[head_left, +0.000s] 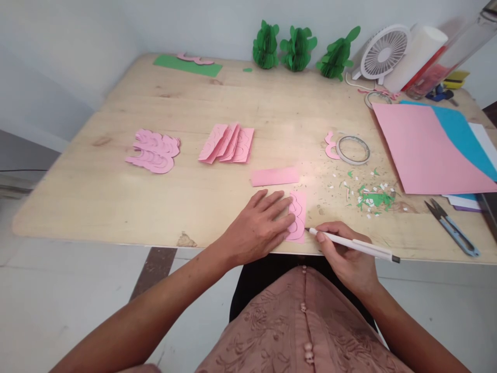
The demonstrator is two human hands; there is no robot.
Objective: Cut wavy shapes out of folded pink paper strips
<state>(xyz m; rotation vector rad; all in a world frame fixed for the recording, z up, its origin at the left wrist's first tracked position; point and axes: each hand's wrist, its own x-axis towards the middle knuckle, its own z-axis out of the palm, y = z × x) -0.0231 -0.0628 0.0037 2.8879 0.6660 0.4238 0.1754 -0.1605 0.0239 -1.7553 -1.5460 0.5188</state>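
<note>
My left hand (258, 225) lies flat with its fingers spread, pressing on the left part of a small pink paper piece (298, 215) at the table's front edge. Curved outlines are drawn on that paper. My right hand (349, 259) is closed around a white pen (355, 244) with a black end. The pen's tip is at the right edge of the paper, close to the drawn outline; whether it touches is hard to tell. Just beyond my left fingers lies a folded pink paper strip (275, 176).
Folded pink papers (227, 144) and cut-out pink shapes (155, 150) lie to the left. Paper scraps (375, 198), a tape roll (353, 150), thread snips (453, 228) and pink sheets (427, 150) are on the right. Green paper figures (298, 49) and a fan (385, 54) stand at the back.
</note>
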